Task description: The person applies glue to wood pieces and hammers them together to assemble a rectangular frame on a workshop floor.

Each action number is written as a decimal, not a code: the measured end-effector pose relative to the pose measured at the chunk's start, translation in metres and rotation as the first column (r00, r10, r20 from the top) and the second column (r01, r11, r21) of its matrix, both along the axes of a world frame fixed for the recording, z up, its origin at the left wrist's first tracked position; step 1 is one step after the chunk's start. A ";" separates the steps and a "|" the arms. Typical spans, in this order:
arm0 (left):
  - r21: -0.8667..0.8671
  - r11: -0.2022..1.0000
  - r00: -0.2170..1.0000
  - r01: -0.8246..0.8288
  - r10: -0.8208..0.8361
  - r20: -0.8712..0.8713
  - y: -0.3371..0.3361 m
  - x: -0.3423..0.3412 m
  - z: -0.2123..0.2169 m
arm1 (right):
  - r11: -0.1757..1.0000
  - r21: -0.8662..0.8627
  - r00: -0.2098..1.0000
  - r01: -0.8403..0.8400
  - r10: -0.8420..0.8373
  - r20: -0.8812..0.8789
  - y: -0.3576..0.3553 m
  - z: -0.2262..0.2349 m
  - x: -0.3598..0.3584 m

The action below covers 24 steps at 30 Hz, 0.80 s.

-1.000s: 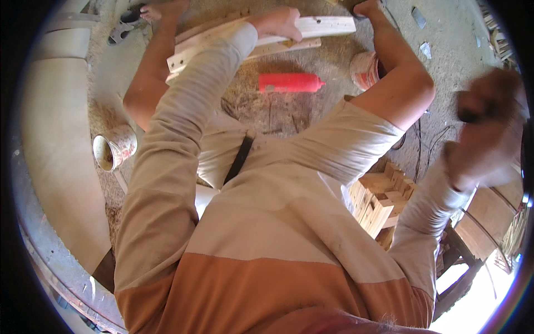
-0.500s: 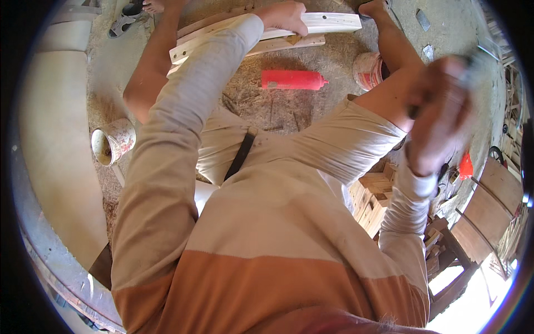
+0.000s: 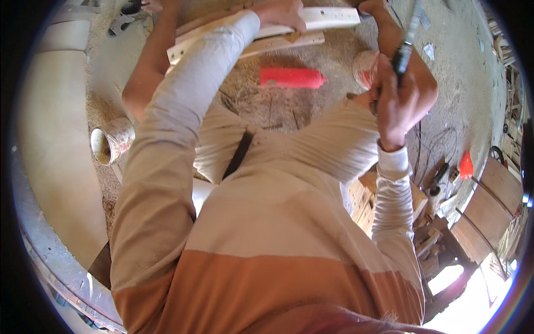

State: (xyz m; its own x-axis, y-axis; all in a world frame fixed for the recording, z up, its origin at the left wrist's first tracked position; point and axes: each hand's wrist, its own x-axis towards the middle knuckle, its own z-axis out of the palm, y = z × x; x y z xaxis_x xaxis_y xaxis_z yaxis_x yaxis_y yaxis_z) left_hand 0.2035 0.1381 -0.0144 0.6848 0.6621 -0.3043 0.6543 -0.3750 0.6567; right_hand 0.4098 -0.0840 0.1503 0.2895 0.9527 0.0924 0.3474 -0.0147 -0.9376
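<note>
At the far middle, my left hand (image 3: 281,14) is closed over a pale wooden strip (image 3: 328,18) with holes along it. More wooden strips (image 3: 289,42) lie against it, partly hidden by my left sleeve. My right hand (image 3: 397,97), raised at the right above my knee, is wrapped round a tool with a black grip and silvery metal shaft (image 3: 410,42). The shaft points upward and its far end runs out of view. A red plastic squeeze bottle (image 3: 292,78) lies on its side on the ground between my legs.
A stained white pail (image 3: 119,139) lies tipped at the left, beside a long pale board (image 3: 58,150). Another pail (image 3: 364,67) stands by my right leg. Wood blocks (image 3: 361,203) are at my right side, with a black-handled tool (image 3: 439,178) and cables farther right.
My right hand has swung left and toward my knee with the tool, whose shaft now points upward. My left hand and the strip have shifted only slightly.
</note>
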 end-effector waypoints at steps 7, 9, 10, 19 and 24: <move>-0.027 0.989 0.988 0.145 -0.144 0.053 -0.020 0.010 0.013 | 0.997 0.079 0.999 -0.004 0.001 0.034 0.028 -0.001 0.037; -0.136 0.946 0.934 0.296 -0.316 -0.167 -0.007 0.028 0.046 | 0.999 0.046 0.995 -0.016 0.020 -0.093 0.032 -0.019 0.036; -0.140 0.953 0.943 0.269 -0.291 -0.164 -0.007 0.031 0.051 | 0.999 0.037 0.986 -0.024 0.030 -0.164 0.034 -0.025 0.034; -0.028 0.995 0.979 0.093 -0.096 -0.182 -0.010 0.032 0.038 | 0.999 -0.041 0.970 -0.034 0.023 -0.243 0.043 -0.077 0.030; 0.014 0.986 0.936 0.165 -0.152 -0.317 -0.041 -0.026 0.070 | 0.964 -0.223 0.983 -0.144 0.113 -0.143 0.050 -0.086 0.022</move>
